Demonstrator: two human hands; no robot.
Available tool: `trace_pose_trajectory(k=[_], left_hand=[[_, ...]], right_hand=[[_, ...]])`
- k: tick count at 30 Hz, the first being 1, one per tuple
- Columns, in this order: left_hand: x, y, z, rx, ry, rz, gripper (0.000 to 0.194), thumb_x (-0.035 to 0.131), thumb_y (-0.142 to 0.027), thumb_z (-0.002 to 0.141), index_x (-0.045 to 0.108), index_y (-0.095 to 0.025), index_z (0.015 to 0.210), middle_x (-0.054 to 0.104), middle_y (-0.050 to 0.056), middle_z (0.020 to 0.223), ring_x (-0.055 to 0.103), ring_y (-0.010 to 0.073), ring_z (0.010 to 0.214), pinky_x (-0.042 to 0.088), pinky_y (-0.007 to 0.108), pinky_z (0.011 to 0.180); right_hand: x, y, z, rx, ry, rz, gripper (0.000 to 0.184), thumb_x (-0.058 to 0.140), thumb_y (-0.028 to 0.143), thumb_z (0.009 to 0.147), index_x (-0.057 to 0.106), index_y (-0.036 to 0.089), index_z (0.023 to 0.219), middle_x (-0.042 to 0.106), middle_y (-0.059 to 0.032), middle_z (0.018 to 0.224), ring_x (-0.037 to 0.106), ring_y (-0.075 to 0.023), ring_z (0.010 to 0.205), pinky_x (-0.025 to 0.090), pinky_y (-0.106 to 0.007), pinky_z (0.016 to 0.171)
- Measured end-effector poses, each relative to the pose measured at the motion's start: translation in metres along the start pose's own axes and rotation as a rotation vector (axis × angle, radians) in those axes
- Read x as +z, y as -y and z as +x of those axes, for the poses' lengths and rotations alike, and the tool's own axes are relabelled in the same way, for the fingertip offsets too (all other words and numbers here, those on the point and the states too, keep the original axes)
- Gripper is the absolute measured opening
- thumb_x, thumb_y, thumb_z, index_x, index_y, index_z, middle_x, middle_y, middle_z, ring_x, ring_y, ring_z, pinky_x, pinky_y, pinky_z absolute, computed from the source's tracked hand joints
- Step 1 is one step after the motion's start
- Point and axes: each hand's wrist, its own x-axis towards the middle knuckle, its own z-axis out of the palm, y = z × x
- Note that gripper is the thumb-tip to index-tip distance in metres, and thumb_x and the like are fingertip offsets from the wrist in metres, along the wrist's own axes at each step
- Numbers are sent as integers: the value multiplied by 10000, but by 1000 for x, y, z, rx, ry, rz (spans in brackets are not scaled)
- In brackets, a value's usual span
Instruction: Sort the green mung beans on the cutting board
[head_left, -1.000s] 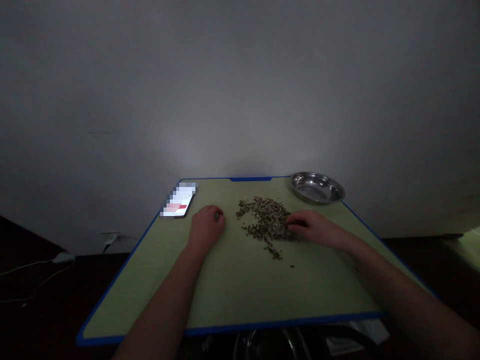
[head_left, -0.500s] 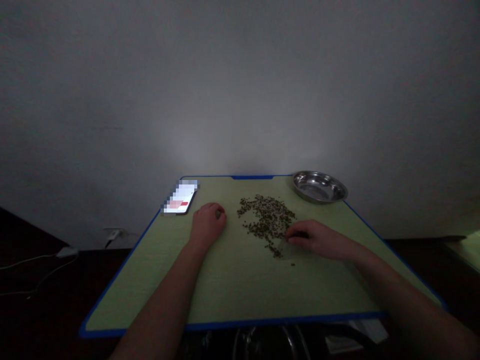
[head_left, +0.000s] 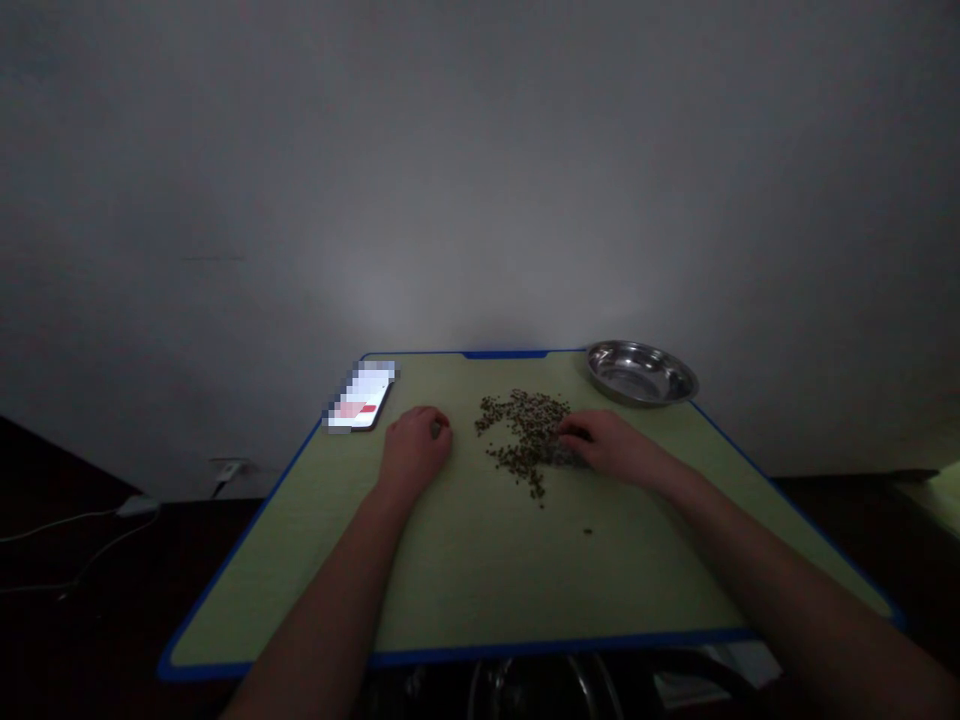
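Observation:
A loose pile of small brown, seed-like pieces (head_left: 517, 458) is spread over the pale green tabletop (head_left: 465, 580); their exact kind is too small to tell. My right hand (head_left: 611, 447) is at the pile's right side, thumb and fingers curled together at the pieces. Whatever lies between its fingertips is hidden. To the left of the pile, my left hand (head_left: 415, 445) rests on the table with its fingers curled closed. Inside that curl I cannot make out what is held, if anything. One dark piece (head_left: 587, 531) lies apart, nearer the front edge.
A shiny metal bowl (head_left: 641, 375) stands at the table's back right corner. At the left edge lies a phone (head_left: 364, 396) with a lit screen. Blue trim edges the table, and a wall (head_left: 480, 200) rises behind it. A glass lid (head_left: 544, 688) shows below the front edge.
My right hand has moved left and slightly away from me, over the pile's right part. Pieces at the pile's near end have shifted a little. My left hand stays where it was.

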Motion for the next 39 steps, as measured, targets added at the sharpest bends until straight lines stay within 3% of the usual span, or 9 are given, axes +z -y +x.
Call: trace_pose_trajectory(k=[5, 11, 16, 32, 39], left_hand=[[-1, 0, 0, 7, 4, 1, 200, 469, -215, 763, 654, -180, 830, 677, 80, 987, 596, 215, 973, 439, 348, 902], [-1, -2, 0, -16, 19, 6, 196, 475, -216, 762, 654, -191, 840, 678, 73, 985, 586, 215, 996, 429, 354, 924], [-1, -1, 0, -21, 21, 2, 194, 474, -218, 764, 653, -192, 833, 674, 68, 977, 582, 211, 993, 432, 346, 919], [2, 2, 0, 3, 4, -9, 198, 478, -223, 754, 659, -188, 829, 674, 76, 990, 593, 222, 990, 430, 362, 937], [1, 1, -1, -1, 17, -4, 207, 472, -221, 755, 656, -181, 840, 673, 76, 1007, 587, 223, 1007, 431, 365, 932]], right_hand=[[6, 9, 4, -36, 30, 32, 208, 512, 189, 850, 708, 167, 918, 721, -71, 890, 628, -194, 791, 447, -303, 705], [9, 19, -11, -110, 117, 135, 203, 528, 192, 856, 706, 194, 954, 727, -49, 915, 643, -183, 814, 474, -307, 744], [4, 12, -19, -87, 73, 151, 233, 515, 202, 864, 705, 222, 996, 724, -55, 1010, 649, -207, 895, 485, -345, 810], [-6, 0, -26, -24, 133, 142, 205, 514, 210, 850, 680, 189, 969, 714, -55, 924, 633, -190, 791, 468, -308, 710], [-9, -1, -30, -14, 250, 178, 191, 524, 239, 842, 679, 174, 932, 702, -42, 833, 614, -180, 732, 454, -283, 650]])
